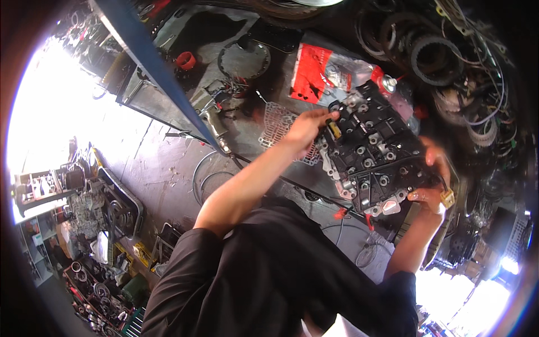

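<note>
Between my two hands is a transmission valve body (370, 147), tilted above the workbench. Its upper face is black plastic with round metal solenoid ends, and silver metal shows along its lower edge. My left hand (306, 132) is closed on its left edge, the thumb and fingers beside a small yellow part (334, 130). My right hand (433, 182) grips the right-hand corner, the thumb on the near edge; some of its fingers are hidden behind the body. A yellowish connector (447, 198) hangs next to that hand. Partly behind my left hand lies a perforated metal separator plate (274, 124).
On the bench (247, 168) lie a red-and-clear plastic bag (311, 70), a spray can (385, 82), a round metal plate (244, 59), a red ring (185, 60) and an air tool (213, 124). A blue post (160, 73) crosses at left. Ring parts (437, 60) crowd the right.
</note>
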A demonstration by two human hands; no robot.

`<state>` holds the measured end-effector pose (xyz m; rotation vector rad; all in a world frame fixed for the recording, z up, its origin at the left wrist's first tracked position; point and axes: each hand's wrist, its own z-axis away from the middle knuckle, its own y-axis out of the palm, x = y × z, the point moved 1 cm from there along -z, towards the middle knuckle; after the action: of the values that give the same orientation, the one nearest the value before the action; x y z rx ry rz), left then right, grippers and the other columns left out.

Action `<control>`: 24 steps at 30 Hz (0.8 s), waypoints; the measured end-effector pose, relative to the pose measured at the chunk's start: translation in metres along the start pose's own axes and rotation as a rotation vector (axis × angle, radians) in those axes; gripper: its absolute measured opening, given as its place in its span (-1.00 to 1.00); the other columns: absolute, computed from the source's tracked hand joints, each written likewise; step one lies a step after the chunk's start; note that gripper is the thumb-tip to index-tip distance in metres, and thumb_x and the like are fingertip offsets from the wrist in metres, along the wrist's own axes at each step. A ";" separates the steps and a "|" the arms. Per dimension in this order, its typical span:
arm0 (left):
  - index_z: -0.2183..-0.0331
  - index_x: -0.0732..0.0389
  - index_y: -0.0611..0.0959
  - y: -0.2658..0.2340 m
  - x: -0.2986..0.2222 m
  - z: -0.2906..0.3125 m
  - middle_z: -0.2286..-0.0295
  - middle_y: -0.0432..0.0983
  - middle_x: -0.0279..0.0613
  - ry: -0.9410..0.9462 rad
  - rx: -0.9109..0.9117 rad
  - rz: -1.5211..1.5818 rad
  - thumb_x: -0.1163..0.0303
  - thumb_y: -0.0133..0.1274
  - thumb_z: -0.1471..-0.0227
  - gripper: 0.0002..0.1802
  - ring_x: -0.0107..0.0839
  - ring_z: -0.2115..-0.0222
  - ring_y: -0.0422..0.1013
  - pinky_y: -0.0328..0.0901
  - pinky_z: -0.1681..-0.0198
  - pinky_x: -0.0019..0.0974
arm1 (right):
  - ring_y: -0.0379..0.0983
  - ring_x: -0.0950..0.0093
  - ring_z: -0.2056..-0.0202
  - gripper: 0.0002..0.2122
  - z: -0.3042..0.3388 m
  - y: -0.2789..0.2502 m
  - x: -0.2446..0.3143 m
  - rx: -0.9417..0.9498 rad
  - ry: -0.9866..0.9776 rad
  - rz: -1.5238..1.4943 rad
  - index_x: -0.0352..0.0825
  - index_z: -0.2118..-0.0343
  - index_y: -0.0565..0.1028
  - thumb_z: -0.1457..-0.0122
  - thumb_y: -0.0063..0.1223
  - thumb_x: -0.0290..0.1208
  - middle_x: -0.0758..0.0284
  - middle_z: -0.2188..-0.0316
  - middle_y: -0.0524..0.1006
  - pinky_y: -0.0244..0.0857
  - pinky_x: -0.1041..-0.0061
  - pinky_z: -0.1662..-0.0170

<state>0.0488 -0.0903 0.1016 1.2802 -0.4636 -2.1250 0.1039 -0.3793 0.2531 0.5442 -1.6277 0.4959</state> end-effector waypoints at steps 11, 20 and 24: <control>0.09 0.31 0.61 -0.061 0.000 0.063 0.62 0.40 -0.33 0.452 -0.544 -0.459 0.12 0.17 -0.26 -0.57 -0.58 0.59 0.21 0.15 0.54 -0.32 | 0.58 0.42 0.13 -0.68 -0.038 0.076 -0.117 -0.520 0.475 -0.399 -0.24 0.00 0.46 -0.21 0.23 -0.38 0.35 0.15 0.57 0.51 0.38 0.07; 0.03 0.23 0.63 -0.123 0.028 0.079 0.44 0.58 -0.08 0.328 -0.622 -0.713 0.18 0.04 -0.32 -0.65 -0.36 0.42 0.45 0.35 0.29 -0.26 | 0.55 0.38 0.12 -0.69 -0.041 0.085 -0.198 -0.411 0.588 -0.307 -0.29 0.07 0.50 -0.11 0.27 -0.46 0.33 0.19 0.57 0.44 0.33 0.01; 0.04 0.27 0.59 -0.133 0.026 0.083 0.44 0.58 0.19 0.324 -0.517 -0.820 0.15 0.13 -0.22 -0.58 0.04 0.35 0.60 0.40 0.28 0.03 | 0.54 0.37 0.15 -0.76 -0.042 0.062 -0.245 -0.541 0.537 -0.154 -0.21 0.13 0.50 -0.15 0.26 -0.45 0.36 0.22 0.57 0.42 0.29 0.05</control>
<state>-0.0761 -0.0081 0.0469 1.5967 0.8367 -2.3310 0.1238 -0.2882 0.0142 0.1079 -1.1227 0.0587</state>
